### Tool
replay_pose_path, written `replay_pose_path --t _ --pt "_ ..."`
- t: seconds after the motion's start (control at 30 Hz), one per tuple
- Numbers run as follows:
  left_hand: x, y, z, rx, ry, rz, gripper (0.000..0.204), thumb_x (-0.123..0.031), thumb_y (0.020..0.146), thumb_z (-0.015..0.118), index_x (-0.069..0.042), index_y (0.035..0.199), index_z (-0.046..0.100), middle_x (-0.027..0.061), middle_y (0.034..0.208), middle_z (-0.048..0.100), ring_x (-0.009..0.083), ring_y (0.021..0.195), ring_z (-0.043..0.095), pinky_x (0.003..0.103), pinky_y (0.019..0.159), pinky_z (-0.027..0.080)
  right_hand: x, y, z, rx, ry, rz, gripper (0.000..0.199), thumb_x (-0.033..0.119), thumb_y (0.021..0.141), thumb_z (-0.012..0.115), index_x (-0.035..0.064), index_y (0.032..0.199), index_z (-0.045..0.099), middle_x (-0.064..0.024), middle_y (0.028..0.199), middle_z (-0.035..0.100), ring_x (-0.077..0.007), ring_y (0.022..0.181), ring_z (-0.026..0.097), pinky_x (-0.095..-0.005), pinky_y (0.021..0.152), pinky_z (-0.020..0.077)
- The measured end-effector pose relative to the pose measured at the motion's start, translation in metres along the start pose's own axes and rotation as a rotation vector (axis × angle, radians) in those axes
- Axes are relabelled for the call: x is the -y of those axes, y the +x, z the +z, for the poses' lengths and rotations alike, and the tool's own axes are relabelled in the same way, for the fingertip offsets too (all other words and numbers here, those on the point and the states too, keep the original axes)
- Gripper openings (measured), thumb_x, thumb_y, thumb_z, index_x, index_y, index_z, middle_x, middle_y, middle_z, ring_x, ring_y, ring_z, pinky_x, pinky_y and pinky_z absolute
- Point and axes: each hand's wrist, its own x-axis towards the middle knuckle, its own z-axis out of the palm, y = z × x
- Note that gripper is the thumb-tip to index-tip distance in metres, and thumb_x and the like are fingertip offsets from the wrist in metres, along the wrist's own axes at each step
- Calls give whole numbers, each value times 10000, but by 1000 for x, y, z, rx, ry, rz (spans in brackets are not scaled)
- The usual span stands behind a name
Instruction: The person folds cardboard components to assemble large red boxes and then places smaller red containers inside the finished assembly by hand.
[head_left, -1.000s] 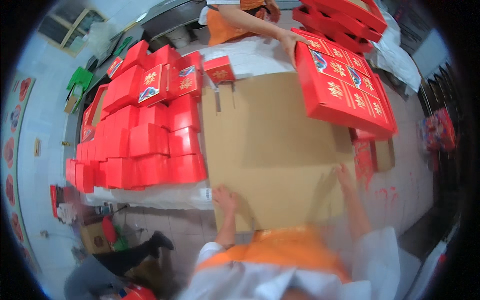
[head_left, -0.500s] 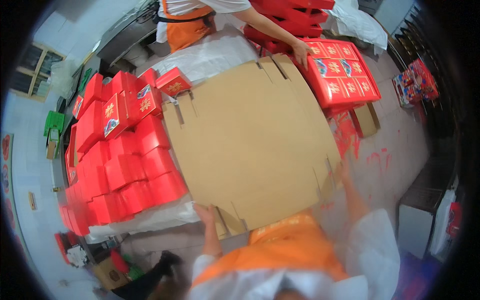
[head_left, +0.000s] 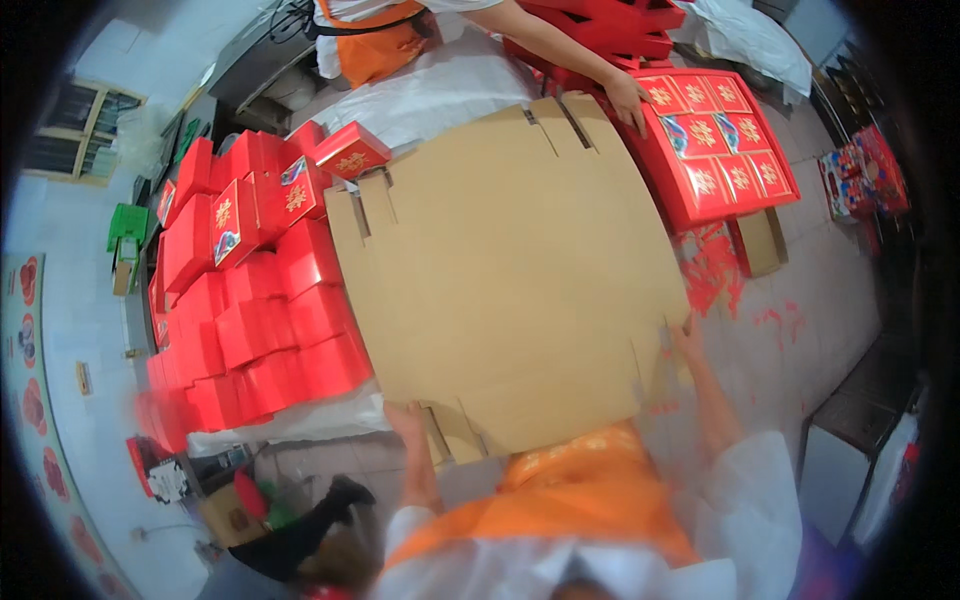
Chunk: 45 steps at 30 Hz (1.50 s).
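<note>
The left hand [head_left: 408, 425] touches the cardboard sheet [head_left: 510, 280] at its near left corner, the fingers partly hidden at the edge, so whether they are clamped on it cannot be told. The right hand [head_left: 688, 340] is at the sheet's right edge, near a slot cut in it; its fingers are blurred and their grip cannot be told either. The sheet lies flat between the two forearms and reaches well forward, its near edge just in front of an orange apron [head_left: 545, 510], with slots cut near its corners. To its left, red boxes [head_left: 250, 330] crowd together on a surface [head_left: 330, 418] covered in white sheeting, and one small red box [head_left: 352, 150] sits by the sheet's far left corner. Beyond the far right edge, a co-worker's hand [head_left: 628, 97] touches a large red case [head_left: 690, 195] holding a three-by-three grid of gold-marked boxes [head_left: 738, 177]. More red trays [head_left: 600, 30] are stacked behind it. Red scraps [head_left: 712, 270] and a brown carton [head_left: 765, 243] lie on the tiled floor [head_left: 825, 310].
</note>
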Motion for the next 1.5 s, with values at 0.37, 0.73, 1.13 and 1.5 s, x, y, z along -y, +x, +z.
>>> replay_pose_path --t 0.37,0.73,1.13,1.5 --pt "-6 15 -62 562 -205 115 298 -161 859 525 -30 1126 553 92 973 630 178 885 575 335 769 452 88 46 -57 654 -275 256 469 251 889 512 49 1292 383 -85 1259 448 -184 1155 412 -335 967 321" --pt "-34 -14 -37 883 -1260 -376 677 -413 914 444 -63 1416 154 81 1463 181 204 1349 147 312 1084 155 102 -34 -65 590 703 394 588 409 945 374 95 1416 217 -53 1452 247 -188 1329 227 -345 1086 179" --pt "-77 -4 -30 927 -1069 -360 812 -517 861 498 -97 1430 99 96 1449 232 209 1327 225 348 1054 256 158 -13 49 646 79 200 768 266 822 634 22 1394 183 -145 1388 305 -226 1275 306 -338 1060 240" --pt "-96 -1 30 571 97 -80 582 -334 862 550 -54 1326 339 196 1201 520 314 1090 510 434 894 409 32 -1 44 231 -647 -272 662 145 760 672 -36 1300 335 -242 1176 503 -315 1069 523 -383 915 419"
